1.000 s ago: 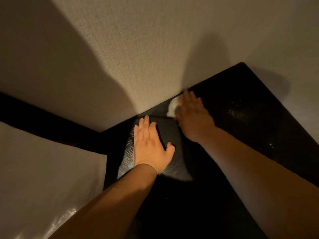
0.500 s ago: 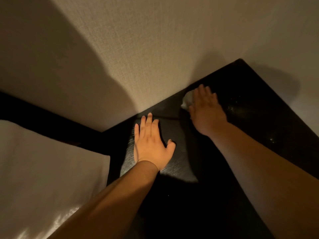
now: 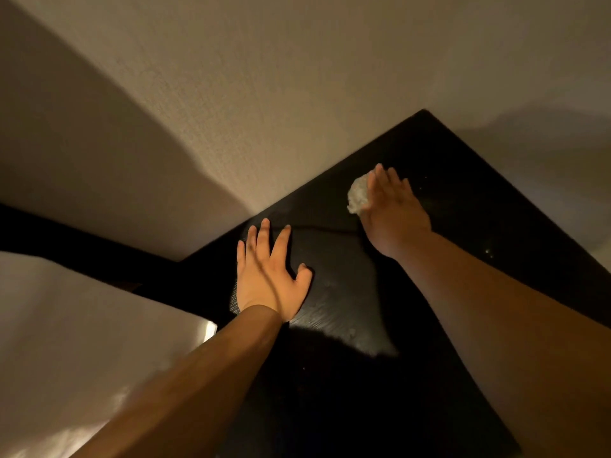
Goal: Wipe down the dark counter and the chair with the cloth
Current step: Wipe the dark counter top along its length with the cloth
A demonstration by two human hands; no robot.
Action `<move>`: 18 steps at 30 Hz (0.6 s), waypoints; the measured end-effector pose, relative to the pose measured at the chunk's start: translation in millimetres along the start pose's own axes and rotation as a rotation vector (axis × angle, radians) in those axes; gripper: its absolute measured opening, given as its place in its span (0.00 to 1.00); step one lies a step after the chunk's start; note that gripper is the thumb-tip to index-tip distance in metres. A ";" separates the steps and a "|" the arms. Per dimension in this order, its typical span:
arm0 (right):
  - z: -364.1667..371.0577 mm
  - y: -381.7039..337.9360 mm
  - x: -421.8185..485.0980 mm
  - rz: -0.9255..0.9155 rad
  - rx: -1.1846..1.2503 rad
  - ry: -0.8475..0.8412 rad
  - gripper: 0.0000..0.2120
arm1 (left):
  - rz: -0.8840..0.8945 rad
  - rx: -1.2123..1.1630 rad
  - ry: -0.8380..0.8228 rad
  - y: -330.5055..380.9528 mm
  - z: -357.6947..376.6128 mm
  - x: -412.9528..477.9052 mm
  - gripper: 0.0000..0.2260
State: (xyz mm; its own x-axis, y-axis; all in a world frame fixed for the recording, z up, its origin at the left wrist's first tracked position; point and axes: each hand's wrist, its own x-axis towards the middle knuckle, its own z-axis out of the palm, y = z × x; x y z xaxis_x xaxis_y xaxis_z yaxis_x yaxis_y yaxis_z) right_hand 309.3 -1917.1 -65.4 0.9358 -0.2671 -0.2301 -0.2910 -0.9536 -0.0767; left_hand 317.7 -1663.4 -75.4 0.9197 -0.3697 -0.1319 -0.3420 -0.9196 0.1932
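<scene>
My right hand has slid the cloth further along the counter toward the far corner, with the fingers straight and pressing it flat rather than gripping. My left hand stays spread flat on the counter. I judge the corner is still to be wiped, and no chair is in view. The counter is dark and glossy, and a wall stands close behind it.

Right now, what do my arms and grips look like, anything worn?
Nothing worn shows. The left grip and right grip have no gloves or visible rings; the left forearm and right forearm are bare, with no sleeves, watch or bands in view. Dim light could hide small marks.
</scene>
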 end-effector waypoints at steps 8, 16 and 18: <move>22.9 -48.7 -50.5 -0.321 0.077 0.021 0.34 | 0.003 0.002 0.042 -0.3 4.4 -3.8 0.35; 5.9 28.4 -28.0 -0.075 -0.011 -0.015 0.35 | -0.006 -0.027 0.071 -2.7 9.4 -2.5 0.33; 7.2 32.8 -39.5 0.007 -0.036 -0.016 0.35 | -0.010 -0.021 0.069 -2.4 10.7 -2.4 0.33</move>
State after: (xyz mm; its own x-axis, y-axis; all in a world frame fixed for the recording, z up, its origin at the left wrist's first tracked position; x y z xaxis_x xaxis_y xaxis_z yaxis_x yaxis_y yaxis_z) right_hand 261.3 -1936.8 -65.8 0.9303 -0.2721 -0.2458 -0.2902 -0.9561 -0.0400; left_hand 314.2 -1661.8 -86.0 0.9344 -0.3498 -0.0672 -0.3292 -0.9201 0.2122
